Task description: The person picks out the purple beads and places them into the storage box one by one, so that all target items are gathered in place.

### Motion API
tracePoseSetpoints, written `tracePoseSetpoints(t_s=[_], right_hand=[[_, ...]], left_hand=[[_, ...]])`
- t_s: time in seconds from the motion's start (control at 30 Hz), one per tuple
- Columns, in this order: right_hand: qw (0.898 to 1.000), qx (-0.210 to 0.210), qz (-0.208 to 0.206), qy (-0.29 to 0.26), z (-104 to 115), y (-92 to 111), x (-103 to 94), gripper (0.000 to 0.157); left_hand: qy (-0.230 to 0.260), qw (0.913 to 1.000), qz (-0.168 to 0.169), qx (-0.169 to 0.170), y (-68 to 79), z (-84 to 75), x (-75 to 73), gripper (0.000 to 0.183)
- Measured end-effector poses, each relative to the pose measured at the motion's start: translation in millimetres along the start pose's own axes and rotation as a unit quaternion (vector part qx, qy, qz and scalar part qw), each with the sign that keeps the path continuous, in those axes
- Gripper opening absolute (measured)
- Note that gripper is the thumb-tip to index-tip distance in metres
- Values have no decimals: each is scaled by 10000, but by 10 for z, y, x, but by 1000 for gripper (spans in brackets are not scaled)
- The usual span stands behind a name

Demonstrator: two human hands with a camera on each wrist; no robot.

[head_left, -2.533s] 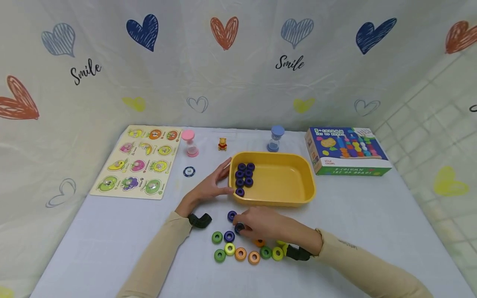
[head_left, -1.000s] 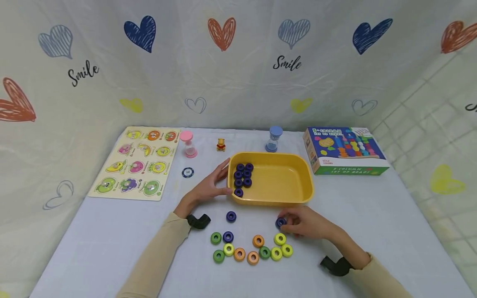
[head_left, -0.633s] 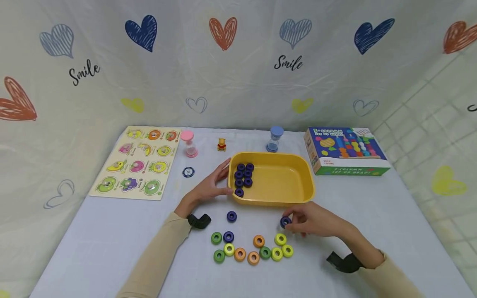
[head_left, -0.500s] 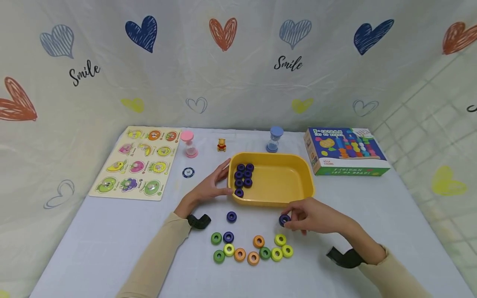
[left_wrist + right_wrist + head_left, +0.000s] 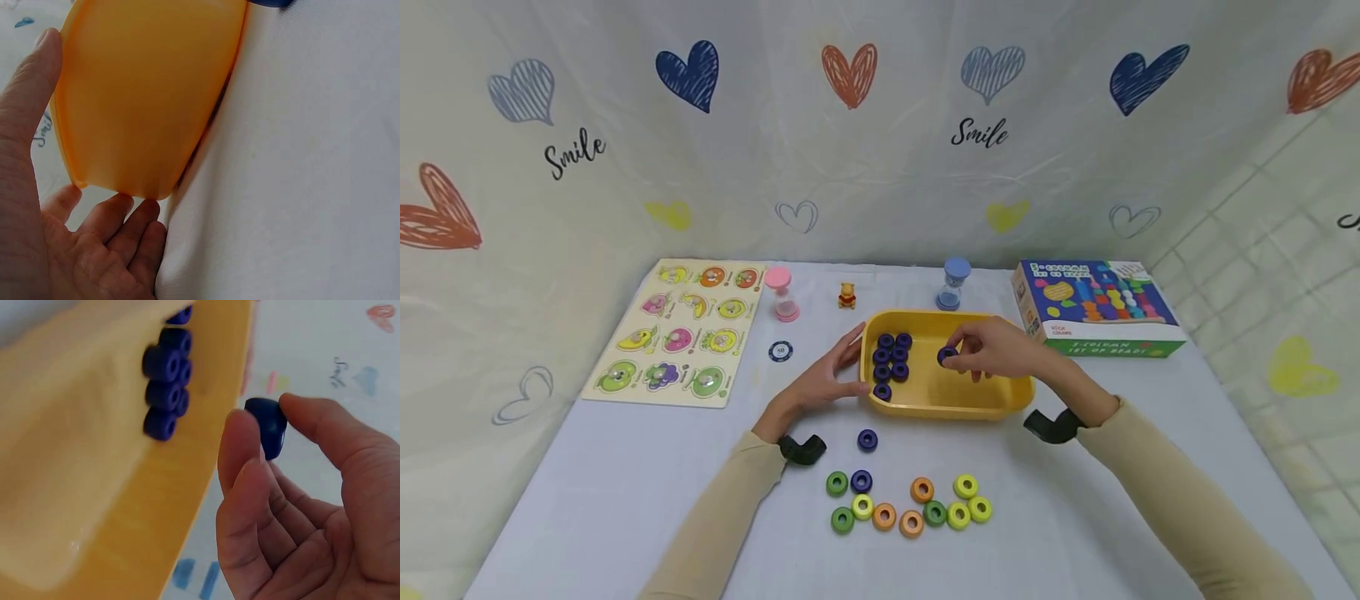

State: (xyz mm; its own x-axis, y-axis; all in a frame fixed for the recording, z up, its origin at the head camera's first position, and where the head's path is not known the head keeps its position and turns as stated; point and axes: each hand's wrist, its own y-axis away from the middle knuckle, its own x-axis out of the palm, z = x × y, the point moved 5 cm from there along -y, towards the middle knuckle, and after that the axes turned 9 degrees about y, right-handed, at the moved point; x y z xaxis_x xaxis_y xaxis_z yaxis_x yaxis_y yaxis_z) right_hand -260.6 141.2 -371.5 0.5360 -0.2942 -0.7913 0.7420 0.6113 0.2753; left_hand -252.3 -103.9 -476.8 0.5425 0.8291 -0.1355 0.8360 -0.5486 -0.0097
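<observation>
My right hand [image 5: 994, 348] pinches a dark purple ring bead [image 5: 947, 356] over the yellow tray [image 5: 951, 411]. In the right wrist view, thumb and fingertips press the bead [image 5: 270, 428] from both sides. Several purple beads [image 5: 882, 356] sit grouped at the tray's left end. My left hand [image 5: 823, 375] rests against that end, its fingers spread along the side and its thumb by the front corner. One purple bead [image 5: 867, 440] lies on the table before the tray; another purple bead [image 5: 861, 481] lies among several green, yellow and orange beads [image 5: 883, 517].
Behind the tray stand a pink sand timer [image 5: 783, 294], a small bear figure [image 5: 847, 296] and a blue sand timer [image 5: 952, 284]. A fruit puzzle board [image 5: 670, 333] lies at left, a poker chip [image 5: 781, 351] near it. A boxed bead set [image 5: 1101, 308] sits at right.
My right hand picked up a purple bead from the table, moved right with it, then lifted it forward over the tray. The left hand stays at the tray's left end.
</observation>
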Motion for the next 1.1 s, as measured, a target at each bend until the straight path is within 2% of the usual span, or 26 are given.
tracePoseSetpoints(t_s=[0.07, 0.23, 0.3, 0.53, 0.63, 0.73, 0.9, 1.1], right_hand=[[10000, 92, 22, 4, -55, -150, -26, 36], [9984, 508, 230, 132, -186, -467, 1, 34], [9970, 643, 342, 261, -198, -554, 33, 34], [9916, 798, 587, 830, -237, -771, 155, 26], [9884, 898, 671, 1028, -274, -831, 205, 25], [9872, 965, 654, 1087, -288, -855, 235, 24], [9895, 942, 403, 1017, -258, -870, 218, 21], [9902, 1188, 344, 649, -240, -863, 182, 22]], left_hand=[[-38, 10000, -67, 37, -13, 59, -13, 93], [-22, 9999, 103, -37, 41, -129, 18, 93], [-55, 9998, 193, -56, 68, -223, 34, 93], [-128, 9997, 216, 56, 75, -252, 33, 94], [-58, 9996, 253, 91, 59, -212, 30, 93], [6, 9997, 201, 115, 29, -106, 26, 94], [-137, 9998, -24, 138, -18, 71, -4, 95], [-97, 9998, -81, 166, -27, 114, -17, 94]])
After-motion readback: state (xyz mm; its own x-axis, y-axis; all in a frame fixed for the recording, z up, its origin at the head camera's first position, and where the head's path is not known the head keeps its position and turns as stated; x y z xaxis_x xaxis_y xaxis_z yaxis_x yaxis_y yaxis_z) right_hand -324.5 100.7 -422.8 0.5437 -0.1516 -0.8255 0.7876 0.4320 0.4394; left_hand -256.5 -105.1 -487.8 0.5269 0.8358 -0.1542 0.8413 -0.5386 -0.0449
